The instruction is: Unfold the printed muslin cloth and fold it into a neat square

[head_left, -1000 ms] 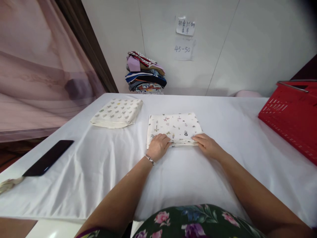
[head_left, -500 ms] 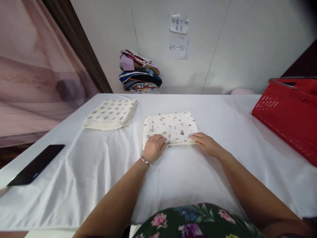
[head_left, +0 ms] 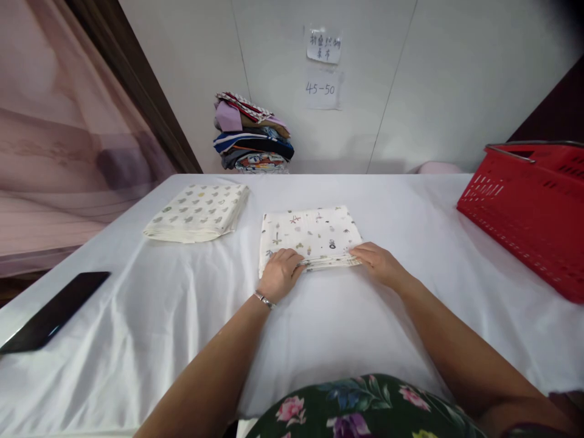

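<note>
A folded white cloth (head_left: 314,230) with small printed motifs lies flat in front of me, its layered edge facing my body. My left hand (head_left: 279,272) pinches that near edge at its left part, thumb against the layers and fingers on top. At the near right corner, my right hand (head_left: 375,261) grips the same edge between thumb and fingers. Farther left rests a second folded cloth (head_left: 198,210), cream with rows of grey prints, untouched by either hand.
A white sheet (head_left: 182,316) covers the table. On the left lies a black phone-like slab (head_left: 55,311). A red plastic basket (head_left: 529,213) stands at the right. Behind the table's far edge rises a stack of folded fabrics (head_left: 253,134), near a wall with paper signs (head_left: 323,88).
The view has shifted slightly, so things appear a little farther left. Both hands keep hold of the near edge of the cloth, which looks almost unchanged.
</note>
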`<state>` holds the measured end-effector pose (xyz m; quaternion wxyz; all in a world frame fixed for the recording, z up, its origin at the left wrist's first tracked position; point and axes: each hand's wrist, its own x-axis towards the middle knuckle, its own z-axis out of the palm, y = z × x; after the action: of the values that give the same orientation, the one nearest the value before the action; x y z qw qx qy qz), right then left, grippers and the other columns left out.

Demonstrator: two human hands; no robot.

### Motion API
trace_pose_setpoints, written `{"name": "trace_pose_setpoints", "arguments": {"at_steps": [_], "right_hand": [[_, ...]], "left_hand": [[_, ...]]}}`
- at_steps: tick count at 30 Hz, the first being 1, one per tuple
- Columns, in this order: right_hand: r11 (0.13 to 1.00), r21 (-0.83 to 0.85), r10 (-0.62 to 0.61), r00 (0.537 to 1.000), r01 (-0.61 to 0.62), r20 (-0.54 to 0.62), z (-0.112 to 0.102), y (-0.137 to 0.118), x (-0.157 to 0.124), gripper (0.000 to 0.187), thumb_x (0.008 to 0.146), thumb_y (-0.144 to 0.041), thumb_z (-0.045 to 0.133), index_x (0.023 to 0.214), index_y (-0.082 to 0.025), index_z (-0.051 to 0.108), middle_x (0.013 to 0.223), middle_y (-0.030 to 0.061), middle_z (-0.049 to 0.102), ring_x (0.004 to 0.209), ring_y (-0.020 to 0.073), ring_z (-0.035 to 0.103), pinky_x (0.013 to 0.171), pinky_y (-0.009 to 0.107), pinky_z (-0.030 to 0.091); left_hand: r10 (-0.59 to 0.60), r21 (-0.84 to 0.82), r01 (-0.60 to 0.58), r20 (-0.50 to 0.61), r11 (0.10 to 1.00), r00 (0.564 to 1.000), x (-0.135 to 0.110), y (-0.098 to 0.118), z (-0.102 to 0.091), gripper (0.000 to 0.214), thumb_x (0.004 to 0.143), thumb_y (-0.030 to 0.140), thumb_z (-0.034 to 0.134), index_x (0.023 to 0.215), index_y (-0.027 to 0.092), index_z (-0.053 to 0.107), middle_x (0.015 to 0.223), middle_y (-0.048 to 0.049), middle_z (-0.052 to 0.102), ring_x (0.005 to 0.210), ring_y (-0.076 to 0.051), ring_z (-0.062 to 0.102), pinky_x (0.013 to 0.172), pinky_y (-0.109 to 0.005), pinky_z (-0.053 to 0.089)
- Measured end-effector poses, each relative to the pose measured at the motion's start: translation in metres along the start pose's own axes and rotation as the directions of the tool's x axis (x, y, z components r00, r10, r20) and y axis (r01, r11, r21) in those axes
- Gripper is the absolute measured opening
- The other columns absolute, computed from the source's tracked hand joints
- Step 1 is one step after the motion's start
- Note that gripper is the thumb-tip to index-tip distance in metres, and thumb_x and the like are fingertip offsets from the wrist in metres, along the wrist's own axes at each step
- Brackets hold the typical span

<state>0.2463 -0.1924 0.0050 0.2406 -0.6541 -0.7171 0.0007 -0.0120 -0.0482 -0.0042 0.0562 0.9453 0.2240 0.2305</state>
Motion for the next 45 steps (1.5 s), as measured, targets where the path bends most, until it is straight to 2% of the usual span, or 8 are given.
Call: {"name": "trace_pose_setpoints", "arguments": {"at_steps": [6, 9, 17, 24, 30, 40, 45], "right_hand": [[0.999, 0.012, 0.043, 0.989, -0.046, 0.141, -0.004, -0.001, 0.001, 0.037, 0.083, -0.016, 0.043, 0.115, -0.028, 0.058, 0.12, 0.001, 0.057, 0.112, 0.0193, 0.05, 0.093, 0.038, 0.045], [0.996, 0.028, 0.074, 0.983, -0.08, 0.166, -0.006, -0.001, 0.001, 0.04, 0.082, -0.017, 0.044, 0.119, -0.029, 0.055, 0.123, 0.0009, 0.055, 0.114, 0.0199, 0.048, 0.094, 0.039, 0.043], [0.99, 0.114, 0.069, 0.986, -0.088, 0.155, -0.004, 0.009, 0.0, 0.043, 0.082, -0.012, 0.041, 0.119, -0.029, 0.057, 0.123, -0.0008, 0.055, 0.115, 0.0177, 0.048, 0.1, 0.039, 0.04], [0.996, 0.06, 0.053, 0.985, -0.064, 0.166, -0.008, -0.001, 0.0, 0.056, 0.077, -0.004, 0.037, 0.123, -0.032, 0.051, 0.126, -0.0026, 0.053, 0.117, 0.0178, 0.046, 0.094, 0.037, 0.044], [0.999, 0.025, 0.022, 0.999, -0.023, 0.046, -0.007, 0.001, -0.002, 0.048, 0.079, -0.007, 0.037, 0.117, -0.029, 0.056, 0.121, -0.0002, 0.057, 0.11, 0.0178, 0.052, 0.092, 0.035, 0.046], [0.997, 0.05, 0.05, 0.992, -0.056, 0.113, -0.007, 0.005, -0.003, 0.04, 0.083, -0.015, 0.042, 0.119, -0.029, 0.055, 0.122, 0.0002, 0.055, 0.113, 0.0179, 0.049, 0.096, 0.037, 0.043], [0.999, 0.027, 0.037, 0.995, -0.04, 0.088, -0.004, 0.002, -0.001, 0.037, 0.085, -0.017, 0.042, 0.119, -0.028, 0.054, 0.12, 0.0018, 0.056, 0.112, 0.0193, 0.049, 0.092, 0.038, 0.045]], "left_hand": [[0.003, -0.005, -0.002, 0.007, 1.0, 1.0, 0.0, -0.001, 0.001, 0.016, 0.087, 0.028, 0.047, 0.094, 0.02, 0.059, 0.091, -0.0046, 0.059, 0.086, -0.019, 0.05, 0.077, -0.034, 0.041], [-0.002, -0.008, 0.002, 0.006, 1.0, 1.0, 0.0, 0.0, 0.0, 0.015, 0.087, 0.028, 0.048, 0.094, 0.02, 0.059, 0.091, -0.0047, 0.059, 0.086, -0.019, 0.05, 0.076, -0.034, 0.041], [-0.007, -0.003, 0.007, 0.002, 1.0, 1.0, 0.0, 0.0, 0.0, 0.016, 0.086, 0.027, 0.049, 0.096, 0.019, 0.058, 0.092, -0.0049, 0.058, 0.087, -0.02, 0.05, 0.078, -0.034, 0.041], [0.011, -0.003, -0.011, -0.006, 1.0, 1.0, 0.0, 0.0, -0.001, 0.016, 0.086, 0.027, 0.048, 0.095, 0.019, 0.059, 0.091, -0.0054, 0.059, 0.086, -0.02, 0.051, 0.077, -0.034, 0.042], [0.019, -0.009, -0.019, -0.003, 1.0, 1.0, -0.001, 0.0, -0.002, 0.019, 0.083, 0.027, 0.053, 0.099, 0.018, 0.058, 0.094, -0.0056, 0.059, 0.088, -0.021, 0.051, 0.078, -0.035, 0.042], [0.014, -0.012, -0.014, -0.004, 1.0, 1.0, 0.0, 0.0, -0.001, 0.017, 0.084, 0.026, 0.052, 0.097, 0.019, 0.059, 0.093, -0.0053, 0.059, 0.088, -0.02, 0.051, 0.079, -0.035, 0.042], [0.008, -0.016, -0.008, -0.006, 1.0, 1.0, 0.001, 0.001, -0.001, 0.017, 0.084, 0.027, 0.052, 0.098, 0.019, 0.059, 0.094, -0.0055, 0.059, 0.088, -0.02, 0.051, 0.078, -0.035, 0.043]]}}
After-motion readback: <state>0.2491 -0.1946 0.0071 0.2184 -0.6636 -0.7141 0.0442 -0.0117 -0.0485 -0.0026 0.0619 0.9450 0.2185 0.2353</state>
